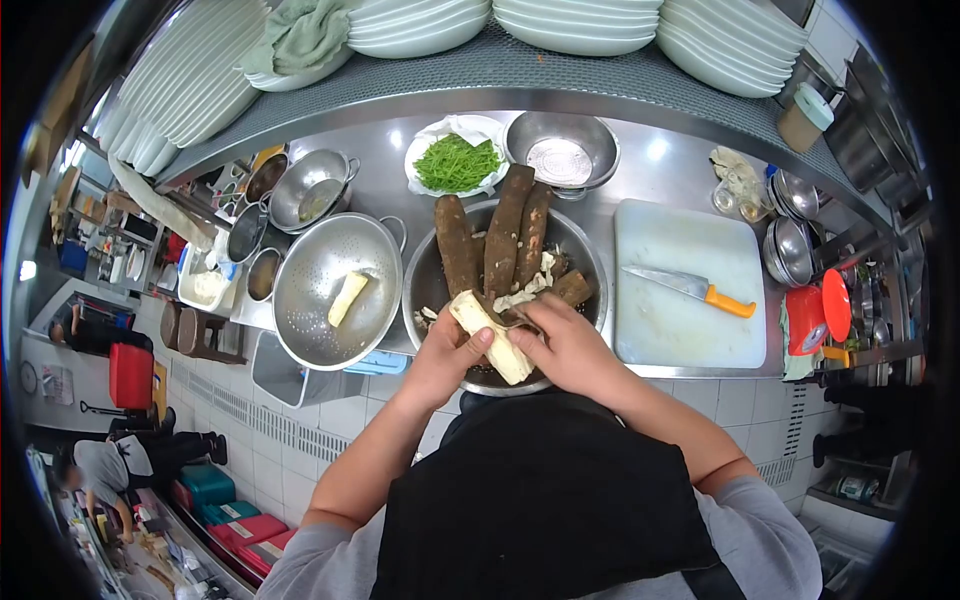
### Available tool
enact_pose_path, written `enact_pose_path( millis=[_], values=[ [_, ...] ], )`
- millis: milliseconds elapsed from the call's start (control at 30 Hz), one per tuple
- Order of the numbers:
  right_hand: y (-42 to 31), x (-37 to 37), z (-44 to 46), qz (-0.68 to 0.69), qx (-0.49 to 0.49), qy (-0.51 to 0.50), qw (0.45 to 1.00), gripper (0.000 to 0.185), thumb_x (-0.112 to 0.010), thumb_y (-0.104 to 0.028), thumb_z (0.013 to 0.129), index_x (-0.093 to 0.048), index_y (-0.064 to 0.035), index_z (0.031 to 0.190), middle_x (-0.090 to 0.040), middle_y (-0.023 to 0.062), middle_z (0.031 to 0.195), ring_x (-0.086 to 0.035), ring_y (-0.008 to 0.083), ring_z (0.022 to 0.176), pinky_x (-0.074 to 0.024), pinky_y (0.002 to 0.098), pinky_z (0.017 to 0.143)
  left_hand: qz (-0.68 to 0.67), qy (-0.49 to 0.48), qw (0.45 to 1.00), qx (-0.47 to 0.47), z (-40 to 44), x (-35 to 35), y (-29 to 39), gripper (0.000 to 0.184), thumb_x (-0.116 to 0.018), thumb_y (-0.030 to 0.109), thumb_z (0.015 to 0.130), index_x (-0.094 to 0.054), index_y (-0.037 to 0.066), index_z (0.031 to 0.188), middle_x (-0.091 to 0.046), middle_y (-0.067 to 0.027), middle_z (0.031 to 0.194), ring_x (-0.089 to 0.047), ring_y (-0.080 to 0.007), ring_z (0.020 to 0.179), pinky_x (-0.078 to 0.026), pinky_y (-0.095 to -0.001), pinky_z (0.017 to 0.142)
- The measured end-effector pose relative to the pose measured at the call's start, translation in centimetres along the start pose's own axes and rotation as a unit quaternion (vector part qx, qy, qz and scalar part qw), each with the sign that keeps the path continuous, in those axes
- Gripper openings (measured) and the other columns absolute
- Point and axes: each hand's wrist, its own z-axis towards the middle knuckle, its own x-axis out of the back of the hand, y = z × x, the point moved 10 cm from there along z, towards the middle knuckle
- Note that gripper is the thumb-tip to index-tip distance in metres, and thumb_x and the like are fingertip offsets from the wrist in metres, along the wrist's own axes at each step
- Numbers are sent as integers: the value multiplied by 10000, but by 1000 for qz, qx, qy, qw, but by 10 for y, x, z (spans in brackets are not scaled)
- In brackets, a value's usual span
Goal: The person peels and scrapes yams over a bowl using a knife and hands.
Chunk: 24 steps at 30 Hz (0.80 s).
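In the head view we look down on a kitchen with a tiled floor (360, 412) and a long steel counter (380, 160). Above the counter runs a metal shelf (560, 98) loaded with stacks of white plates (575, 25), and a green cloth (305, 35) lies over one stack. Farther off, on the left of the view, we see another person (112, 465) at a separate work area.

Before us sits a large steel bowl (597, 265) with three long, brown, rough-skinned roots (510, 235) leaning in it, beside a shorter brown piece (572, 288) and pale peelings (525, 293). The peeled root (508, 360), cream-coloured, is held over the near side of this bowl, slanting between our two hands. Our left hand (445, 358) grips it, fingers around it and thumb on top. Our right hand (565, 345) is at its other side with the fingers curled in and the thumb close against the root; we cannot tell whether those fingers hold anything.

To the left, a steel colander (300, 300) contains another peeled piece (348, 299). To the right, a knife (695, 287) with a yellow handle lies on a white cutting board (690, 335). Behind the bowl we have a dish of green vegetables (457, 163) and a smaller steel bowl (601, 150).
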Motion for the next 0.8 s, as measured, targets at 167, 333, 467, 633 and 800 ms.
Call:
enact_pose_path(
  millis=[167, 333, 467, 633, 800],
  values=[
    [-16, 5, 18, 64, 98, 38, 992, 376, -721, -252, 905, -625, 18, 1148, -614, 167, 1056, -625, 340, 1020, -496, 394, 872, 24, 0, 1000, -8, 3, -1, 11, 545, -664, 199, 986, -380, 12, 1411, -606, -79, 1227, -611, -162, 1110, -522, -328, 948],
    [-10, 19, 29, 94, 63, 86, 990, 396, -773, -256, 859, -639, 2, 1127, -632, 138, 1045, -640, 302, 978, -507, 388, 862, 36, 13, 999, -11, 7, 10, 17, 534, -679, 184, 974, -408, 11, 1400, -630, -85, 1218, -623, -172, 1109, -512, -339, 974],
    [-12, 32, 34, 74, 43, 126, 988, 401, -798, -269, 838, -661, -5, 1108, -659, 134, 992, -642, 220, 910, -521, 364, 792, 79, 23, 996, -39, 3, 17, 25, 554, -712, 187, 952, -433, 8, 1395, -635, -105, 1254, -627, -174, 1119, -518, -343, 970],
    [4, 2, 52, 115, 37, -59, 991, 402, -807, -327, 828, -694, -2, 1035, -693, 133, 924, -670, 245, 882, -515, 351, 808, 98, 2, 995, -29, 5, 12, 30, 570, -728, 175, 939, -439, 1, 1398, -635, -109, 1258, -628, -174, 1123, -515, -340, 976],
    [-8, 25, 43, -97, 47, -12, 994, 448, -765, -388, 849, -716, -42, 1129, -718, 145, 1033, -686, 313, 915, -533, 378, 795, 124, 21, 992, 2, 9, 22, 19, 570, -733, 140, 930, -444, -10, 1398, -639, -108, 1252, -629, -174, 1125, -509, -339, 987]
  ],
)
